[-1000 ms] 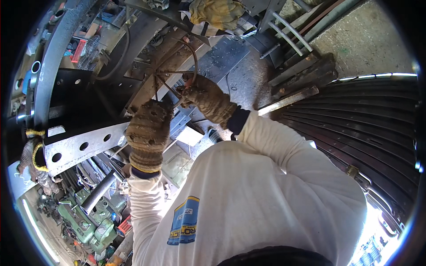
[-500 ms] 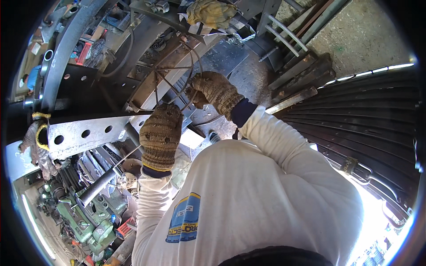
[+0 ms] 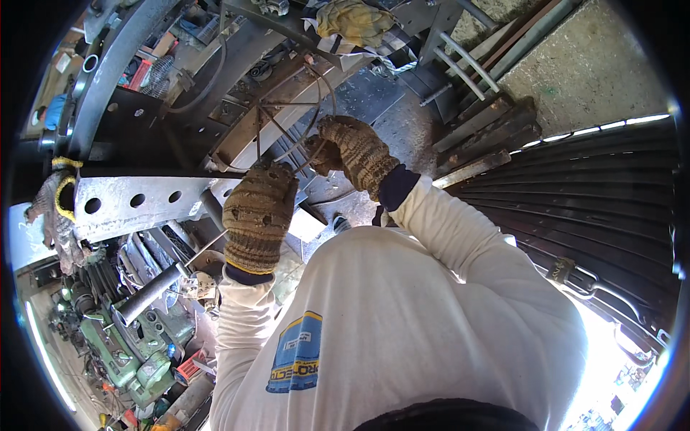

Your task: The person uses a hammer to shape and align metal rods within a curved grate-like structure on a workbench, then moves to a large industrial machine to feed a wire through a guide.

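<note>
A frame of thin bent metal rods (image 3: pixel 259 133), with a curved side and straight cross-pieces, rests over a rusty steel beam in front of me. My right hand (image 3: pixel 352 152), in a brown knit glove, is closed on the curved rod at the frame's right side. My left hand (image 3: pixel 260 208), gloved alike, is curled at the frame's near end; its fingertips are mostly hidden under the glove's back. A thin straight rod (image 3: pixel 207 248) sticks out from beneath the left glove toward a grey metal tube (image 3: pixel 147 294); whether it joins the frame is hidden.
A steel beam with round holes (image 3: pixel 154 200) runs left, a spare dirty glove (image 3: pixel 56 215) hanging on its end. Green machinery (image 3: pixel 129 348) stands at lower left. A yellowish cloth (image 3: pixel 356 21) lies at the top. Steel bars (image 3: pixel 485 129) and a dark corrugated shutter (image 3: pixel 575 190) are at right.
The view has shifted slightly, so the surroundings sit a little differently. Both hands keep nearly the same place on the rod frame.
</note>
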The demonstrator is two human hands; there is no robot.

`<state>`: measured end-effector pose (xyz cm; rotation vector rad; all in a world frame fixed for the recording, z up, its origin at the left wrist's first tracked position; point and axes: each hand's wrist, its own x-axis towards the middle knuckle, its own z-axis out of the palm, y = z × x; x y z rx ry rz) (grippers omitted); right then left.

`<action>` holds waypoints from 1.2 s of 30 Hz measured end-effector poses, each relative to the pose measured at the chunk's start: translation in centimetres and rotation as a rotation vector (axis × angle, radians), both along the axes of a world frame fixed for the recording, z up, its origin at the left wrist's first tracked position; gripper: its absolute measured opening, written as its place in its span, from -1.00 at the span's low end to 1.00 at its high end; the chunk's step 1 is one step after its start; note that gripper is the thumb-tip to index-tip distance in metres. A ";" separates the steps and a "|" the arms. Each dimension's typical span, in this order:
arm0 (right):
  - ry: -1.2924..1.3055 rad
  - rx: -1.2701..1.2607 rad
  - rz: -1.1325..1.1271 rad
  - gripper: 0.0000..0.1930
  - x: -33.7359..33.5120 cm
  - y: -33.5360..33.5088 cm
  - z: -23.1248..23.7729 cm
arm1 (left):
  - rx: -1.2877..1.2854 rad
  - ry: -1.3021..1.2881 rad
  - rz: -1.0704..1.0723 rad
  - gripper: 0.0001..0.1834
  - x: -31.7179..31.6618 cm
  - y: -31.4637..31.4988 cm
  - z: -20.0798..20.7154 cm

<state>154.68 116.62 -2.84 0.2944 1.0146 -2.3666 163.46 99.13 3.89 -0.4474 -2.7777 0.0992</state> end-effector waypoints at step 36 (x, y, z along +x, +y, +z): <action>0.726 0.395 0.036 -0.64 2.8 2.2 2.4 | 0.376 0.150 0.121 -0.56 1.9 2.1 6.6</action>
